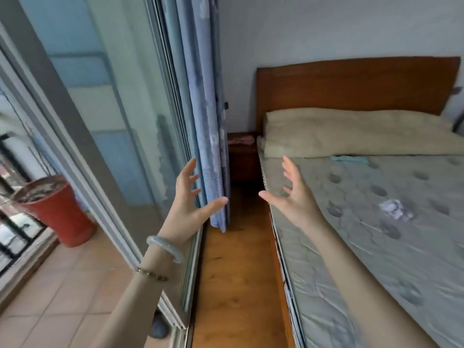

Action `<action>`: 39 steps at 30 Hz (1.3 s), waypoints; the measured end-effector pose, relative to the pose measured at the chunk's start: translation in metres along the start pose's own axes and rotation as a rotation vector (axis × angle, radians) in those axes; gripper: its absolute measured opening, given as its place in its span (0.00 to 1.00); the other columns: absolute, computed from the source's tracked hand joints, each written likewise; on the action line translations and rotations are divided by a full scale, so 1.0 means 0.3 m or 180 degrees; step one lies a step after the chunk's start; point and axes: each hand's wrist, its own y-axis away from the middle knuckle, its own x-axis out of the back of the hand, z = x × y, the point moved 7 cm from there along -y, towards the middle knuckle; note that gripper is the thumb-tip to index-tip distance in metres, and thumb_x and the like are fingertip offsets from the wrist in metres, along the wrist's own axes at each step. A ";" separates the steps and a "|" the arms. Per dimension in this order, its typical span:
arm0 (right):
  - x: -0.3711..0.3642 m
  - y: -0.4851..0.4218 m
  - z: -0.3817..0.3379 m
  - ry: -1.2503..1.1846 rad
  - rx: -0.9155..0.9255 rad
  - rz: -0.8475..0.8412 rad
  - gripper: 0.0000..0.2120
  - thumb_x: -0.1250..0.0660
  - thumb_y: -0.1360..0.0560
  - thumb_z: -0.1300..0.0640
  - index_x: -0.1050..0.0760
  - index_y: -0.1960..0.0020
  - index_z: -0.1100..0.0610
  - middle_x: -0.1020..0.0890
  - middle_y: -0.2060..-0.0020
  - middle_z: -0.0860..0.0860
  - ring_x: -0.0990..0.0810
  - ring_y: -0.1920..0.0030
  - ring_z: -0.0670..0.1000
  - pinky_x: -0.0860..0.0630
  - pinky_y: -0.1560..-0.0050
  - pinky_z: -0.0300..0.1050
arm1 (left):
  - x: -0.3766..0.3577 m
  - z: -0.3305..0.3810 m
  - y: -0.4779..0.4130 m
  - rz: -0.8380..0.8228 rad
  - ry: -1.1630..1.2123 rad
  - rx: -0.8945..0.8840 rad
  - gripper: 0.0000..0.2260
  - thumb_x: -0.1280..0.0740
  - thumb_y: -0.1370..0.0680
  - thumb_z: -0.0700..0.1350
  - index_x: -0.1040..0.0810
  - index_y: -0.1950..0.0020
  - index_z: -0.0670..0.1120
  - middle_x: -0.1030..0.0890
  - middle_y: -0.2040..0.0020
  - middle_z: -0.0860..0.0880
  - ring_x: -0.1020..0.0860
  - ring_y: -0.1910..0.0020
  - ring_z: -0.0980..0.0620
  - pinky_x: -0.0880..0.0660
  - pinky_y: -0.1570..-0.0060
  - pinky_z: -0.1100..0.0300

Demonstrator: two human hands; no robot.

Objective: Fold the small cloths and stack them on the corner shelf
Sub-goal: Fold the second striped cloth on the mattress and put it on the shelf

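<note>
My left hand (190, 197) and my right hand (292, 190) are raised in front of me with fingers spread, holding nothing. They hover over the narrow wooden floor strip between the glass door and the bed. A small light blue cloth (350, 159) lies on the mattress near the pillow. A pinkish cloth (241, 140) rests on the dark wooden corner shelf (242, 159) beside the headboard, far beyond both hands.
The bed's grey patterned mattress (376, 234) fills the right side, with a beige pillow (351, 131) and wooden headboard (351, 84). A blue curtain (208, 121) hangs by the sliding glass door (138, 146). A red pot (57, 209) stands on the tiled balcony.
</note>
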 end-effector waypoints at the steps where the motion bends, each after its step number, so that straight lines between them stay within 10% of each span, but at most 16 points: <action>1: 0.013 -0.039 0.013 0.0052 -0.0016 0.0057 0.45 0.25 0.30 0.54 0.49 0.23 0.47 0.40 0.24 0.46 0.41 0.26 0.44 0.38 0.27 0.50 | -0.022 -0.019 -0.052 -0.0069 0.0048 -0.0016 0.43 0.26 0.30 0.52 0.48 0.24 0.51 0.43 0.26 0.56 0.39 0.29 0.60 0.35 0.33 0.60; 23: 0.508 -1.006 0.555 0.0399 -0.0759 0.1824 0.45 0.24 0.32 0.52 0.47 0.24 0.47 0.40 0.26 0.44 0.41 0.27 0.43 0.37 0.27 0.52 | -0.827 -0.382 -1.495 -0.1696 0.0625 -0.0764 0.45 0.26 0.33 0.57 0.49 0.24 0.53 0.44 0.26 0.56 0.37 0.30 0.58 0.33 0.36 0.61; 39: 0.983 -1.220 0.984 0.0699 -0.1365 0.3213 0.42 0.26 0.29 0.56 0.46 0.23 0.49 0.38 0.26 0.46 0.38 0.30 0.41 0.37 0.31 0.44 | -1.740 -0.486 -1.919 -0.3115 0.1129 -0.0856 0.44 0.27 0.35 0.53 0.48 0.26 0.53 0.43 0.35 0.71 0.36 0.35 0.66 0.34 0.37 0.68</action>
